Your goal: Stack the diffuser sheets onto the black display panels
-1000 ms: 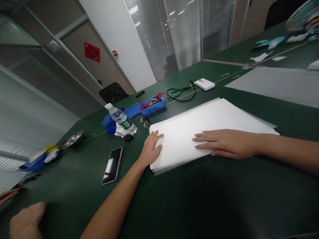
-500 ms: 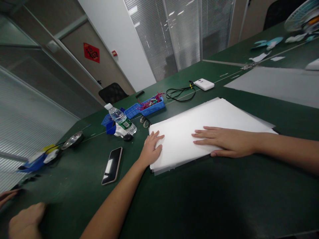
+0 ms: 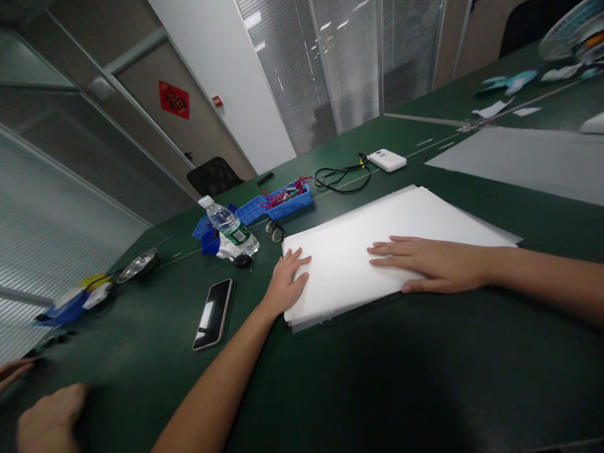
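1. The stack of white paper lies flat on the dark green counter, in front of the person. Its long way runs left to right, slanting up to the right in this view. 1 short end is by the left hand.
2. The paper is smooth and plain, with straight sides. A see-through sheet with a bumpy edge peeks out underneath, along the near side.
3. The left hand lies on the left end, fingers a little spread, thumb out to the side.
4. The right hand lies across the near side, fingers long, flat and slightly spread, thumb apart.
5. Since 0.5 seconds ago, the right hand has slid a tiny bit up and to the right. The left hand and paper look the same.
6. Left of the paper are a shiny black phone and a clear plastic water bottle, leaning over.
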### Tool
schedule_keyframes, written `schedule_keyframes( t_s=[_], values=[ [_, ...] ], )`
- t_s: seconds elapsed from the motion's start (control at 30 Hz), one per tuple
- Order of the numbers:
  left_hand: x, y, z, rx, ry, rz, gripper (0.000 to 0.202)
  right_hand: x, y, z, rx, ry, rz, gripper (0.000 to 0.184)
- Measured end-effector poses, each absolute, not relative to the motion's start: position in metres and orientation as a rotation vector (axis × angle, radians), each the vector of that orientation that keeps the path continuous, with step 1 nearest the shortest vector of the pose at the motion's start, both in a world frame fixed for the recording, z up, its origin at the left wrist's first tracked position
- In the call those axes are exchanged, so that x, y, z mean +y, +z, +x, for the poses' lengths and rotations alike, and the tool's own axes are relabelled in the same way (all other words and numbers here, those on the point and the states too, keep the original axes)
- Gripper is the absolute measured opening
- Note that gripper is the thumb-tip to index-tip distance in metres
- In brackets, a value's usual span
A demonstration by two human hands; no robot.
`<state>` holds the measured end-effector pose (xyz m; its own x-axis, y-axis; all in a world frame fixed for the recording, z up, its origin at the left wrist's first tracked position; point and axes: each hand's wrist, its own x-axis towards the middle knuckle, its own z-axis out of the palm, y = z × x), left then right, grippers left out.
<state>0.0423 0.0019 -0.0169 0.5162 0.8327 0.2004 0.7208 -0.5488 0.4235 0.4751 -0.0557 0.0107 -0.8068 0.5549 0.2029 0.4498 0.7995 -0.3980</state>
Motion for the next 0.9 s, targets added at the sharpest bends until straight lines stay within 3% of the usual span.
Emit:
schedule_keyframes(
  t_s=[0.27, 0.5, 0.63, 0.9],
  values=[
    [0.004, -0.018, 0.04, 1.281, 0.551, 2.461, 0.046, -0.021, -0.005, 0.526, -2.413, 0.25, -1.374, 0.069],
    [0.002, -0.015, 0.042, 1.3, 0.544, 2.469, 0.044, 0.001, -0.02, 0.556, -2.132, 0.056, -1.915, 0.086],
    [-0.002, -0.011, 0.046, 1.334, 0.533, 2.471, 0.045, -0.001, -0.021, 0.553, -2.167, 0.043, -1.907, 0.092],
    [-0.004, -0.008, 0.05, 1.346, 0.525, 2.467, 0.045, 0.0, -0.025, 0.552, -2.188, 0.023, -1.814, 0.08]
  ],
)
